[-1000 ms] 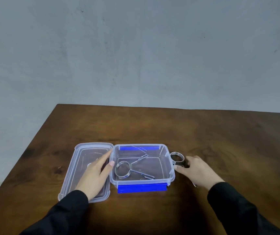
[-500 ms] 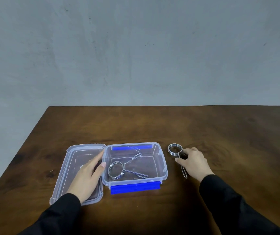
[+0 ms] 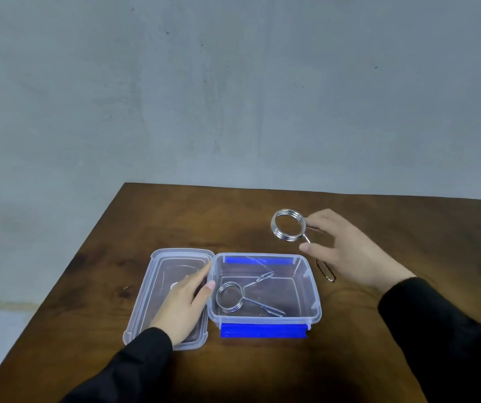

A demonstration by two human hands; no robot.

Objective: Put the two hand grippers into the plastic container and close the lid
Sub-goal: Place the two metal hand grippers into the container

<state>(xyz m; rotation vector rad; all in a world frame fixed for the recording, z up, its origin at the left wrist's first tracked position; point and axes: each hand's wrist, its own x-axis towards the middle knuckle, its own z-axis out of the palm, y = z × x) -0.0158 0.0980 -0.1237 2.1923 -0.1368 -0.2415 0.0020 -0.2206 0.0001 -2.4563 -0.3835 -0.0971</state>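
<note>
A clear plastic container with blue latches sits open on the table. One metal hand gripper lies inside it, coil to the left. The clear lid lies flat on the container's left side. My left hand rests on the lid, fingertips against the container's left wall. My right hand holds the second hand gripper lifted above the table, right of and behind the container. Its coil points left and one handle end hangs down below my palm.
The brown wooden table ends at a left edge and a far edge, with a grey wall behind. Both my sleeves are black.
My right hand has closed on the second hand gripper and lifted it off the table, up and away. My left hand stays on the lid.
</note>
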